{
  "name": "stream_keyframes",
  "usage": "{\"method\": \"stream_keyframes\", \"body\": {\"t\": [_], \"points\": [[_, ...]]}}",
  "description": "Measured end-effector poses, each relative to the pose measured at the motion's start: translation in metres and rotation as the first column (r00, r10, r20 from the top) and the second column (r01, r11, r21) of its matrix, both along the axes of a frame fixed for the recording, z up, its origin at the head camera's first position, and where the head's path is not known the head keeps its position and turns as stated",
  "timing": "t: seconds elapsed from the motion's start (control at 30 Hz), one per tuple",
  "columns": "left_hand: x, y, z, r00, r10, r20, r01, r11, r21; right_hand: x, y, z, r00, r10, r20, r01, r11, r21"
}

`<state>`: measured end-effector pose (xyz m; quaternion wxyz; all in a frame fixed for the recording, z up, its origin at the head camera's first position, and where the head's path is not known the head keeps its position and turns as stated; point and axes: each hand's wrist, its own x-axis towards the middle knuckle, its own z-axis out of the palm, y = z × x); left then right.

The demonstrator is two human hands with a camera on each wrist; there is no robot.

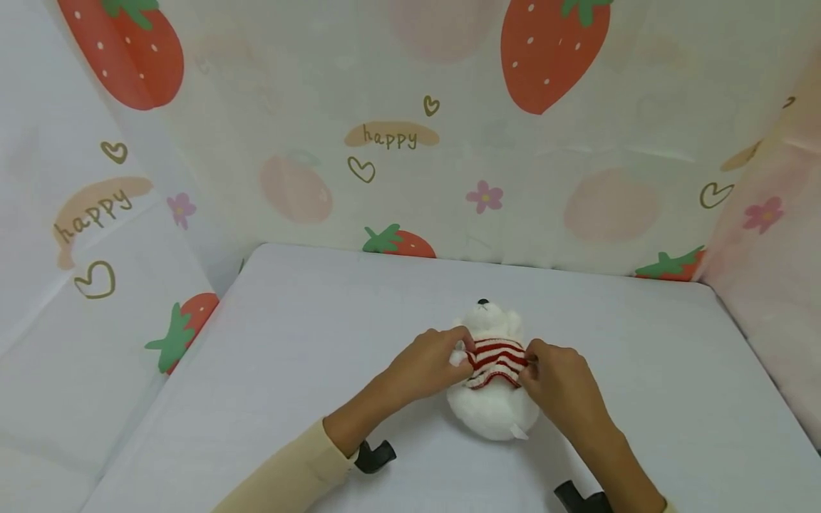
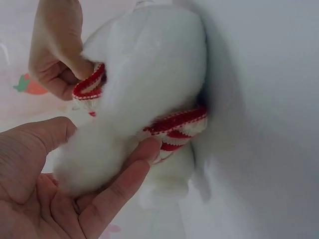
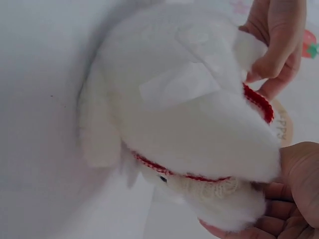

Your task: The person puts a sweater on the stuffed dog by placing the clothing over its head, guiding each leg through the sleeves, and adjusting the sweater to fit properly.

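Note:
A white plush bear [image 1: 492, 415] with a black nose rests on the table, wearing a red-and-white striped knitted sweater [image 1: 499, 356]. My left hand [image 1: 431, 362] is at the bear's left side in the head view. In the left wrist view, its thumb and fingers curl round a white furry arm [image 2: 89, 157], fingertips touching the red sweater hem. On the opposite side my right hand [image 1: 563, 381] pinches the sweater's edge; the left wrist view shows the red rim lifted from the fur there. A pale fabric tag [image 3: 179, 87] sticks out of the fur.
A white table [image 1: 308, 306] lies under the bear. Behind it and along both sides hang sheets printed with strawberries [image 1: 554, 53], hearts and flowers. Black wrist mounts [image 1: 375, 457] show at both forearms.

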<state>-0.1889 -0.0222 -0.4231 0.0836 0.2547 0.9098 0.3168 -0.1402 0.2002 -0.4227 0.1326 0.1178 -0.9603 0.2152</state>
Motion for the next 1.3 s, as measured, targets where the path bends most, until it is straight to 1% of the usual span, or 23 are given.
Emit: {"method": "stream_keyframes", "body": {"t": [0.13,0.23,0.33,0.4,0.5,0.63,0.7,0.83,0.97,1.1,1.23,1.3], "points": [[0.001,-0.002,0.000,1.000,0.018,-0.018,-0.018,1.000,-0.003,0.001,0.001,0.000,1.000,-0.001,-0.022,0.001,1.000,0.010],[0.002,-0.004,-0.002,0.999,0.026,-0.043,-0.027,0.999,-0.023,0.001,0.005,0.001,0.999,0.032,-0.020,-0.032,0.999,0.026],[0.002,-0.005,-0.004,0.998,0.009,-0.061,-0.012,0.999,-0.050,0.001,0.010,0.002,0.995,0.085,0.044,-0.085,0.996,-0.001],[0.003,-0.005,-0.005,0.998,-0.012,-0.067,0.008,0.998,-0.060,-0.001,0.014,0.001,0.988,0.116,0.105,-0.111,0.993,-0.044],[0.002,-0.005,-0.007,0.997,-0.029,-0.074,0.025,0.998,-0.061,-0.004,0.017,-0.001,0.975,0.150,0.166,-0.133,0.985,-0.108],[0.001,-0.004,-0.011,0.997,-0.031,-0.072,0.028,0.998,-0.052,-0.008,0.019,-0.007,0.965,0.169,0.202,-0.142,0.980,-0.138],[0.001,-0.004,-0.012,0.998,-0.032,-0.063,0.029,0.999,-0.043,-0.009,0.019,-0.010,0.964,0.170,0.207,-0.139,0.978,-0.155],[0.001,-0.003,-0.015,0.998,-0.040,-0.047,0.038,0.999,-0.030,-0.009,0.018,-0.015,0.974,0.149,0.170,-0.119,0.977,-0.176],[0.001,-0.002,-0.015,0.998,-0.049,-0.036,0.048,0.999,-0.023,-0.009,0.019,-0.013,0.982,0.109,0.156,-0.092,0.989,-0.115],[0.003,0.000,-0.014,0.998,-0.051,-0.026,0.051,0.998,-0.026,-0.009,0.018,-0.009,0.977,0.089,0.196,-0.079,0.995,-0.059],[0.003,0.001,-0.016,0.998,-0.055,-0.035,0.054,0.998,-0.038,-0.009,0.019,-0.008,0.962,0.079,0.263,-0.065,0.996,-0.059],[0.003,0.002,-0.016,0.997,-0.061,-0.048,0.059,0.997,-0.041,-0.009,0.019,-0.008,0.958,0.076,0.278,-0.061,0.996,-0.063]]}}
